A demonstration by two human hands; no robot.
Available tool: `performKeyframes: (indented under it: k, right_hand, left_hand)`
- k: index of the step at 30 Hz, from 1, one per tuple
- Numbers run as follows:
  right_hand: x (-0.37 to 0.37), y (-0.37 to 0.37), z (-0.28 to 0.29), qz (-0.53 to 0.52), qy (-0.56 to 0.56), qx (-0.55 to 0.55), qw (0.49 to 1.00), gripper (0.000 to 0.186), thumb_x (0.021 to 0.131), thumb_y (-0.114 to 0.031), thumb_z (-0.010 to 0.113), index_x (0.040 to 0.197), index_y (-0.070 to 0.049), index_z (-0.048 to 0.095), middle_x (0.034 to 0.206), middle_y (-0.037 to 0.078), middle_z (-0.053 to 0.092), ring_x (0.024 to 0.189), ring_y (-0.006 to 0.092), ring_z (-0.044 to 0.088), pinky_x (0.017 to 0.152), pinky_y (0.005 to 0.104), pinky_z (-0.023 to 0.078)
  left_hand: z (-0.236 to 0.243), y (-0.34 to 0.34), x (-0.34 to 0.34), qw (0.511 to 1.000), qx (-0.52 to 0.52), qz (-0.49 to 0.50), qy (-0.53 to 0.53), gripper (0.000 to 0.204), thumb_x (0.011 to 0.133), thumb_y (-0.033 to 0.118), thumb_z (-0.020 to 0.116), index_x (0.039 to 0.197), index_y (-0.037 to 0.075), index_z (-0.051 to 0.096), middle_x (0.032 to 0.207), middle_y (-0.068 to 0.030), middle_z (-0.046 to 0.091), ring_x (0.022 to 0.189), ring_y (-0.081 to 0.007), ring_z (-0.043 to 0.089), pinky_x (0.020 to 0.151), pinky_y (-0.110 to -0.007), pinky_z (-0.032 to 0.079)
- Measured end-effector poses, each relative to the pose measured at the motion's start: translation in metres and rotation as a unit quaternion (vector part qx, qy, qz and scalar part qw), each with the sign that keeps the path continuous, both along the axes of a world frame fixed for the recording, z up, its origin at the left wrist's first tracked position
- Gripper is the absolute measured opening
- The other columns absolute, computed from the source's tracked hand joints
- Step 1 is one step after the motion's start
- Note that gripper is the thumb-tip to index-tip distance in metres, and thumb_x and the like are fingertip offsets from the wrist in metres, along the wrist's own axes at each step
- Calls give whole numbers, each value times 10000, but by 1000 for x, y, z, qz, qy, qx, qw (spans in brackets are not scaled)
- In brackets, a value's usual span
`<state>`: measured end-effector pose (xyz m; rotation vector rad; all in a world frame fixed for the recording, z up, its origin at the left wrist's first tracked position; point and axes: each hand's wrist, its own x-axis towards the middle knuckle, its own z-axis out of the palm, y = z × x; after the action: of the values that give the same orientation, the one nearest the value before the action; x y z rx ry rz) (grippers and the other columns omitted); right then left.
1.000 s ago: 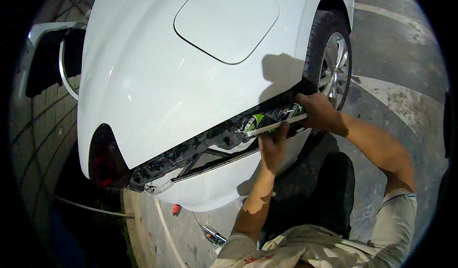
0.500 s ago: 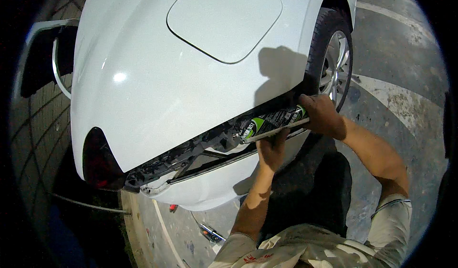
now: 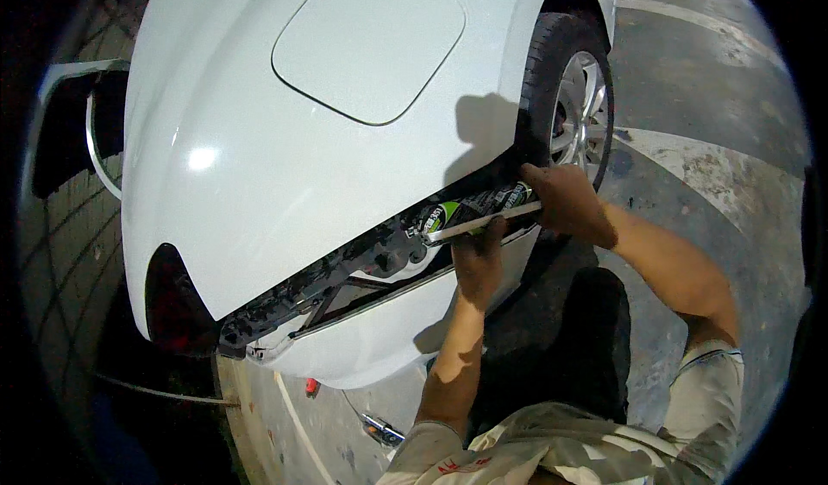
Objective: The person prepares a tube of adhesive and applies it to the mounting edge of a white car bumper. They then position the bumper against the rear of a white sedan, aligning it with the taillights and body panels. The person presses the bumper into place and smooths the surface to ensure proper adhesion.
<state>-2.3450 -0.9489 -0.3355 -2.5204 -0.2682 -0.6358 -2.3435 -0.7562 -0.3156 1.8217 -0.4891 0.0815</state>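
Note:
A white car's bumper (image 3: 371,338) stands partly away from the body panel (image 3: 259,200), leaving a gap with black brackets (image 3: 345,256) inside. In that gap lies a black and green printed can or bottle (image 3: 470,209), partly hidden by the bumper's pale upper edge (image 3: 483,223). My left hand (image 3: 479,269) is closed on this edge from below, its thumb lying over the top. Close to the wheel, my right hand (image 3: 569,202) grips the same edge at its right end, fingers curled near the can's end. Most fingertips of both hands are hidden.
The rear wheel (image 3: 573,110) stands just beyond my right hand. At the left are a dark tail light (image 3: 181,304) and a raised panel with a dark window (image 3: 78,122). A cylindrical tool (image 3: 379,429) and a small red object (image 3: 311,387) lie on the ground.
The whole view has shifted slightly, so the car and both hands appear a little further left. Both hands keep their hold on the bumper edge.

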Motion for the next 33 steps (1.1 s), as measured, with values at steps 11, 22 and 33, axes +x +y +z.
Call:
performKeyframes:
  k: [11,22,33]
  right_hand:
    - [-8,2,-7,-19,-144,58,988,356,692,-125,688,978,-35,497,750,156,622,735,375,628,598,464,494]
    - [-7,-3,-1,-25,8,12,1000,269,683,-106,673,887,-48,507,694,143,608,680,361,628,559,463,471]
    - [-4,-11,-9,-28,-22,31,999,341,661,-149,718,906,-43,505,688,141,606,671,368,622,548,466,471]
  left_hand:
    - [-13,-4,12,999,-6,-40,-1,400,906,155,614,1223,-37,462,1157,-137,566,1046,-216,537,917,-338,414]
    - [-26,-1,18,998,-57,-37,11,295,901,133,614,1134,-43,571,1126,-121,611,1055,-213,551,950,-334,398]
    - [-21,-12,19,996,-15,-66,-53,371,892,201,640,1172,-18,534,1163,-119,579,1084,-223,525,975,-354,376]
